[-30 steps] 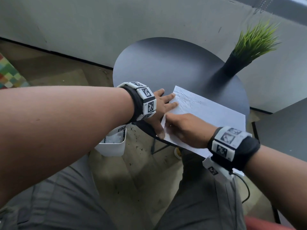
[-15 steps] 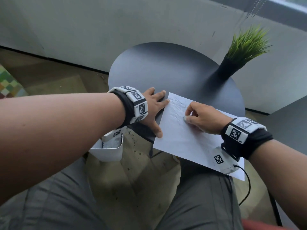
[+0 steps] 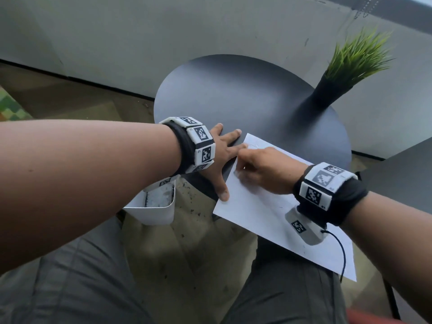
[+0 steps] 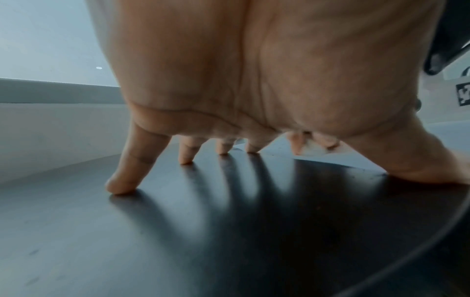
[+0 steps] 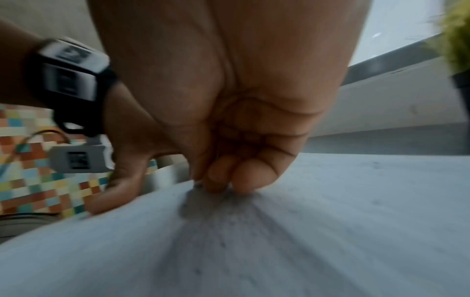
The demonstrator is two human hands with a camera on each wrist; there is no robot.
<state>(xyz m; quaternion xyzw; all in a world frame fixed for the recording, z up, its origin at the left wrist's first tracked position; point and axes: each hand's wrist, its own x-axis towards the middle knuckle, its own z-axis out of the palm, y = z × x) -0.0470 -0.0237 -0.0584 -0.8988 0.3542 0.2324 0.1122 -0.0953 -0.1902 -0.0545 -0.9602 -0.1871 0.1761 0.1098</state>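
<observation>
Table (image 3: 233,90), potted grass (image 3: 357,57) beyond paper (image 3: 268,218), eraser (image 4: 311,149) in right grip (image 3: 264,169)

— What's carrying things on my feed?
— I see a round dark table (image 3: 233,90). A white sheet of paper (image 3: 268,213) lies flat on its near side, overhanging the rim. A black plant pot (image 3: 327,92) stands far right.
— Anything else?
— The left hand (image 3: 222,150), fingertips spread on the bare top.

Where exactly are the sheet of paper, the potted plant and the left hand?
sheet of paper (image 3: 254,216): head view, bare near-left part.
potted plant (image 3: 357,57): head view, green leaves.
left hand (image 3: 222,152): head view, back of the hand.
</observation>
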